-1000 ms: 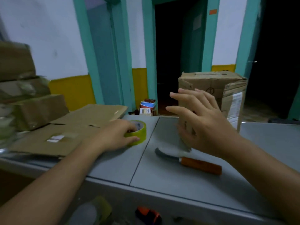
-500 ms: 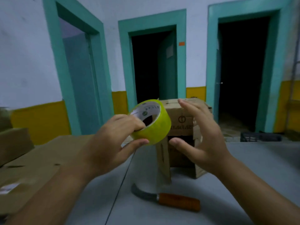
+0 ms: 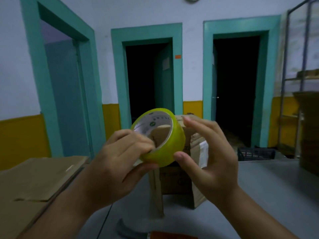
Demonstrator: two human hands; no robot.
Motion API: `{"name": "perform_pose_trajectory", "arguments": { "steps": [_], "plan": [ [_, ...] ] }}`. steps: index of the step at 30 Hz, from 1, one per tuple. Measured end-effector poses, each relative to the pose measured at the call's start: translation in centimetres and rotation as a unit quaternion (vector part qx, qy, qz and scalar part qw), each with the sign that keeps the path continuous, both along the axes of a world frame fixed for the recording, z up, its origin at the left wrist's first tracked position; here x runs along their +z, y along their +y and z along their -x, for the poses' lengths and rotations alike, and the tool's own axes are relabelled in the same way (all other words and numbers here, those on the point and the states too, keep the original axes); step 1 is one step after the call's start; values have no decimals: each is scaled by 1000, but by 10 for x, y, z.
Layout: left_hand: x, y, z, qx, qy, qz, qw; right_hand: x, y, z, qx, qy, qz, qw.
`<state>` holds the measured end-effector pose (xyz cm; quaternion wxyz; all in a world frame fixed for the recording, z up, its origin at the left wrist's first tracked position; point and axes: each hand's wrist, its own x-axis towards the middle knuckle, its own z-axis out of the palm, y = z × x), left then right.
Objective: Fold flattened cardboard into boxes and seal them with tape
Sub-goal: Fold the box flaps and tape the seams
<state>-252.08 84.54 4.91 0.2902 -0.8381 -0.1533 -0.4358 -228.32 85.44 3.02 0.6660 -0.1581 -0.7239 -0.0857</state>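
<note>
Tape roll (image 3: 172,144), yellow-green, is up off the bench in my left hand (image 3: 117,163): my fingers (image 3: 138,144) hook into its core and my thumb clamps the outer face from below. My right hand (image 3: 212,161) is released, fingers spread and arched over the roll, with only the thumb tip touching the band. I judge that I am hunting for the loose end, which I cannot make out.

Below my wrists a knife (image 3: 127,230) lies on the bench (image 3: 259,195), its blade near the front edge. A forearm dropping carelessly could catch it.

Behind the roll stands the cardboard box (image 3: 172,180), partly hidden, with one flap (image 3: 157,192) hanging loose down its front. Neither hand steadies it, so pressing tape on could push it away or crease the strip across that flap.

Flattened cardboard (image 3: 34,178) lies to my left. Beyond are dark doorways (image 3: 150,83).
</note>
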Motion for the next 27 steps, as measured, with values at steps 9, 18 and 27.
{"name": "perform_pose_trajectory", "arguments": {
  "steps": [9, 18, 27],
  "plan": [
    [-30, -3, 5, -53, -15, 18, 998, 5, -1, -12, 150, -5, 169, 974],
    [-38, -2, 7, -40, -44, 41, 997, 4, -2, -10, 65, 14, 48, 997],
    [-38, -5, -2, -43, -102, 60, 992, -2, -6, -2, 0, -111, 3, 994]
  ]
}}
